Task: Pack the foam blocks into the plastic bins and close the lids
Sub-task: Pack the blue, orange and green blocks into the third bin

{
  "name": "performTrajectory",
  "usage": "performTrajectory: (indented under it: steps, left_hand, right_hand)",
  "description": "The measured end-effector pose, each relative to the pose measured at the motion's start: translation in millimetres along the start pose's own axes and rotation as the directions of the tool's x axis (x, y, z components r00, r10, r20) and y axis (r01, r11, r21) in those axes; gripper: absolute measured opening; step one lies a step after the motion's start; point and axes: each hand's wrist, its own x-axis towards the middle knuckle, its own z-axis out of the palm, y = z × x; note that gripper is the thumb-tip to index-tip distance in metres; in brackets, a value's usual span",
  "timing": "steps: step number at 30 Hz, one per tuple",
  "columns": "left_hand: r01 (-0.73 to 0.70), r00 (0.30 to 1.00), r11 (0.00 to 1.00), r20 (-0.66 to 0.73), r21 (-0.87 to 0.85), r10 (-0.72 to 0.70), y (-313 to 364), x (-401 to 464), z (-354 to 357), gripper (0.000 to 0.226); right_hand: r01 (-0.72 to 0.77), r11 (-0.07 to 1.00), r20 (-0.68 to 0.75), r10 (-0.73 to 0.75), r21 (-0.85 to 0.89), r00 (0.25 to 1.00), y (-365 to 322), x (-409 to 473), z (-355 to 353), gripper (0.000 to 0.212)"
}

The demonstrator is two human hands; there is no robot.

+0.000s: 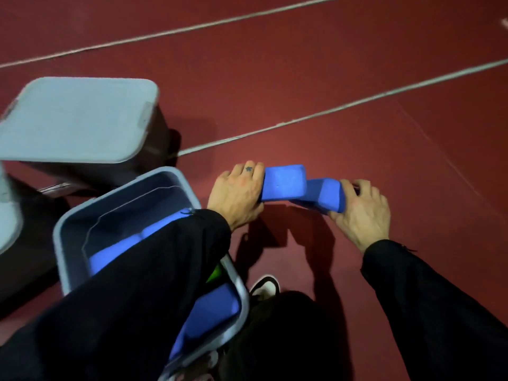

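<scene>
Pressing in from both sides, the two hands squeezed a pair of blue foam blocks between them, low over the dark red floor [357, 78]. The left hand [237, 195] had its grip clamped on the outer end of the left foam block [283, 182], fingers over the top and thumb underneath. The right hand [362, 209] gripped the outer end of the right foam block [323, 195] the same way. The two blocks met in the middle, the left one overlapping the right and both tilted, so the pair sat between the grips rather than inside either palm. Beside the left forearm stood the open grey plastic bin [71, 243], and more blue foam blocks [209, 312] already lay inside it, partly hidden by the black sleeve [151, 284]. Farther left stood another bin with its grey lid [79, 119] on. White lines crossed the floor, and a shoe [265, 287] showed below.
</scene>
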Motion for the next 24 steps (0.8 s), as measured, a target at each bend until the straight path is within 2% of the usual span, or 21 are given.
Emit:
performTrajectory:
  steps: [6,11,18,24]
  left_hand:
    - [0.197,0.980,0.980,-0.046,0.023,-0.196,-83,-107,-65,0.058]
    - [0.395,0.919,0.918,-0.010,0.026,-0.395,-154,-201,-93,0.059]
    - [0.610,0.793,0.790,0.056,-0.068,-0.607,-225,-271,-59,0.061]
    - [0.651,0.752,0.751,0.224,-0.109,-0.620,-269,-271,-5,0.060]
  right_hand:
    - [0.186,0.981,-0.059,-0.182,0.064,0.982,-97,-25,-70,0.077]
    - [0.320,0.933,-0.100,-0.306,0.168,0.947,-187,-44,-111,0.083]
    - [0.349,0.843,-0.068,-0.354,0.409,0.933,-305,-52,-109,0.084]
    - [0.483,0.828,0.055,-0.517,0.285,0.854,-375,-16,-79,0.085]
